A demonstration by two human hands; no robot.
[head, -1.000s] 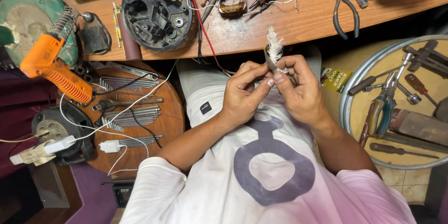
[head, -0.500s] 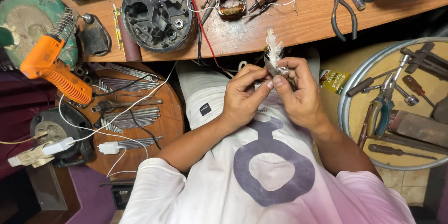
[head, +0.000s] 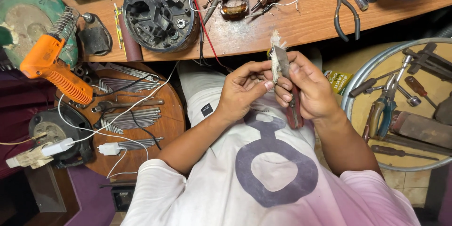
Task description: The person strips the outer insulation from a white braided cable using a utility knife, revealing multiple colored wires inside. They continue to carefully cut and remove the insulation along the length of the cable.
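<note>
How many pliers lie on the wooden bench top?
1: black-handled pliers at the bench's right end, above the right hand. More plier-like tools sit in the round tray; others may be hidden.

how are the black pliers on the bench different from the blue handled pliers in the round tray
The black pliers lie alone on the wooden bench, handles dark and spread apart, jaws pointing away from the person. The blue handled pliers lie in the round tray among other tools, touching a screwdriver; their handles are blue and greenish and sit closer together. Both are idle; neither hand touches them.
</note>
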